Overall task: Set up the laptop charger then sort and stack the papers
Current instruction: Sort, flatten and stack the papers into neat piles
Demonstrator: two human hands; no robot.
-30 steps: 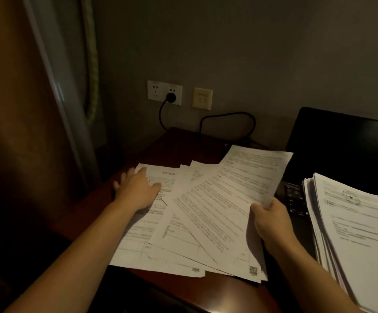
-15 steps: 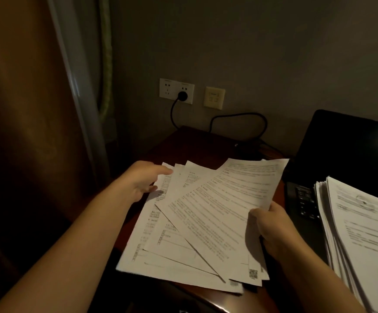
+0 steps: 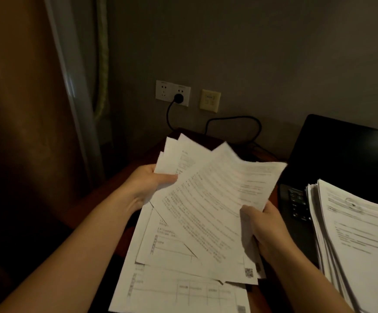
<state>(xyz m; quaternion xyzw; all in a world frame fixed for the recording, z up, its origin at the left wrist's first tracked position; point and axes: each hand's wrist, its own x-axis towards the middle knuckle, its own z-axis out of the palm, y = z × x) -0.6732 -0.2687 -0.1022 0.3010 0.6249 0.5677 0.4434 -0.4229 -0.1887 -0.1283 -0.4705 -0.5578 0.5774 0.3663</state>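
Note:
Several loose printed papers (image 3: 208, 206) are fanned out and lifted above the dark wooden desk (image 3: 106, 193). My left hand (image 3: 147, 184) grips their left edge, thumb on top. My right hand (image 3: 262, 224) grips the right edge of the top sheet. A thick stack of papers (image 3: 359, 240) lies on the black laptop (image 3: 341, 159) at the right, covering most of its keyboard. The charger's black plug (image 3: 179, 98) sits in the white wall socket (image 3: 163, 92), and its cable (image 3: 233, 119) loops behind the desk toward the laptop.
A beige wall plate (image 3: 210, 100) is mounted right of the socket. A curtain and a pale frame (image 3: 70, 86) stand at the left, close to the desk's left edge. The wall runs directly behind the desk.
My left hand went from resting flat on the spread sheets to gripping their left edge. The sheets have been gathered closer together and raised off the desk.

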